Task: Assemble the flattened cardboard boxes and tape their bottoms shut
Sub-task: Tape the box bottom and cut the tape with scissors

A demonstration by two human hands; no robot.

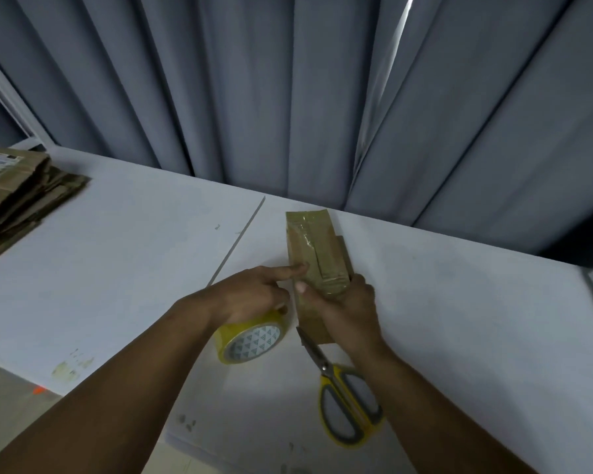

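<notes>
Yellow-handled scissors [343, 398] nearest, on white table [117, 251]; blade tips run under the right wrist. Yellow tape roll [250, 336] just left, its top hidden by left hand [254, 295], whose fingers curl on the roll. Index finger lies straight on small cardboard box [312, 241], mid-table, taped bottom up. Right hand [346, 309] clasps the box's near end. Stack of flattened boxes [18, 196] far left, cut off by the frame.
</notes>
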